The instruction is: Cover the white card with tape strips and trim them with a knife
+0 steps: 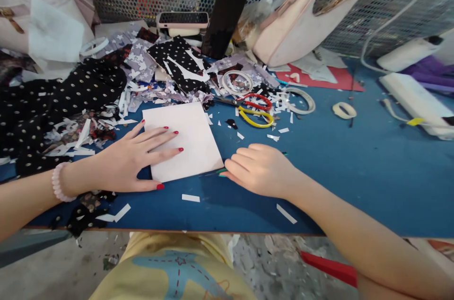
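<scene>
My left hand (136, 160) lies flat with fingers spread on the left part of a white sheet of card (191, 136), pressing it onto the blue table (354, 167). My right hand (258, 170) is curled closed at the sheet's lower right corner, gripping a thin green-tipped tool (222, 172) whose end pokes out to the left of the fingers. The rest of the tool is hidden under the hand.
Two pairs of scissors, red-handled (257, 100) and yellow-handled (255, 118), lie behind the sheet. Tape rolls (301, 100), paper scraps, polka-dot fabric (71, 96), a dark phone (225, 16) and a pale bag (305, 16) crowd the back. The table's front edge is near my lap.
</scene>
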A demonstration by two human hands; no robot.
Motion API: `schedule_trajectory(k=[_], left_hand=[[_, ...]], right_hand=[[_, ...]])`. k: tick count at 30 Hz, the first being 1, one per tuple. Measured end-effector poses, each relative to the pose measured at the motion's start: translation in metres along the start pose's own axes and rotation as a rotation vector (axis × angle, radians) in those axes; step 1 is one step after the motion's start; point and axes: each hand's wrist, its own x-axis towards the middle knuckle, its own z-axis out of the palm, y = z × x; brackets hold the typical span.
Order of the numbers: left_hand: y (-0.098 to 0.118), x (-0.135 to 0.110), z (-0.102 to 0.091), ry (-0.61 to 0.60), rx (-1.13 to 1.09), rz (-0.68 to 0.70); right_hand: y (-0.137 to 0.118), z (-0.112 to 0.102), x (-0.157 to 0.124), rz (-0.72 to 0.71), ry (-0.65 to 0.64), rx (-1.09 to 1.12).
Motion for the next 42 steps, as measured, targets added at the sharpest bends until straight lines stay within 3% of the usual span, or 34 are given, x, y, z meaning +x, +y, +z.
schedule_trajectory(k=[8, 20, 24, 28, 33, 36, 39, 42], left_hand=[[-0.005, -0.001, 0.002, -0.011, -0.050, 0.150], [-0.003, -0.001, 0.000, -0.030, -0.071, 0.141], [-0.003, 0.006, -0.012, -0.011, 0.011, 0.152], [-0.002, 0.045, -0.037, -0.023, 0.235, 0.260], [0.009, 0.139, -0.065, 0.018, 0.338, 0.251], [0.013, 0.175, -0.074, 0.005, 0.491, 0.258], [0.002, 0.165, -0.087, -0.003, 0.538, 0.223], [-0.024, 0.111, -0.110, 0.041, 0.573, 0.110]], right_hand=[[-0.021, 0.003, 0.004, 0.061, 0.065, -0.060], [-0.020, 0.002, 0.008, 0.036, 0.030, -0.093], [-0.018, -0.001, 0.011, -0.004, 0.005, -0.107], [-0.017, 0.004, 0.014, -0.029, 0.010, -0.076], [-0.019, 0.010, 0.018, -0.032, 0.025, -0.089], [-0.020, 0.010, 0.020, -0.028, 0.005, -0.082], [-0.020, 0.010, 0.018, -0.026, -0.013, -0.084], [-0.017, 0.010, 0.017, -0.048, -0.021, -0.094]])
